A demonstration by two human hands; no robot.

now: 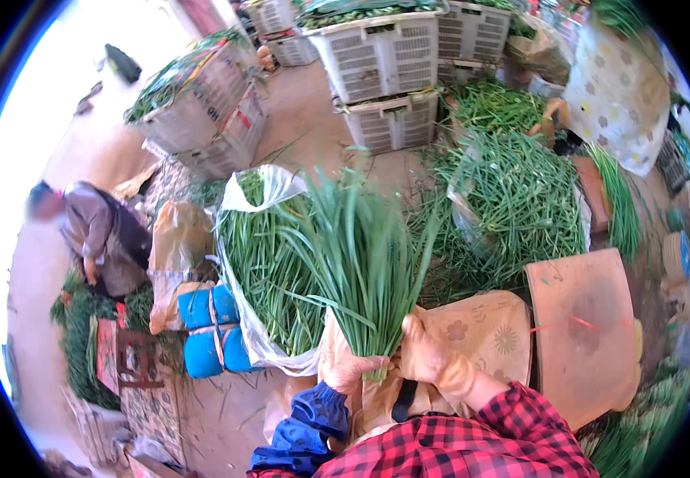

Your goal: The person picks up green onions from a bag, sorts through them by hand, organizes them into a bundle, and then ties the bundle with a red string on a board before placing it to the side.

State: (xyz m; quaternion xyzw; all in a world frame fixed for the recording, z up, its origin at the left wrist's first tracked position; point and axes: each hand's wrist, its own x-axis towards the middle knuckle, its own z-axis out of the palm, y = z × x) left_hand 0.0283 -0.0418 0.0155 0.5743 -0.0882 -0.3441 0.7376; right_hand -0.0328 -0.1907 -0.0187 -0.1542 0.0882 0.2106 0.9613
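Note:
A large bunch of green garlic chives point(361, 275) stands nearly upright in front of me, its cut ends at the bottom and its leaf tips slightly blurred. My left hand point(345, 371), below a blue sleeve cover, is closed around the left side of the stem ends. On the other side, my right hand point(428, 354) appears to wear a thin tan glove and grips the base, thumb pointing up. Just behind the bunch, to the left, a white plastic bag point(241, 331) holds more loose chives point(261, 279). A tan floral cloth point(480, 327) lies by my right hand.
A big chive heap point(520, 199) lies right of centre, near a brown board point(582, 334). Blue rolls point(209, 331) sit left of the bag. Stacked white crates point(381, 64) stand at the back. Another person point(106, 231) bends over at far left.

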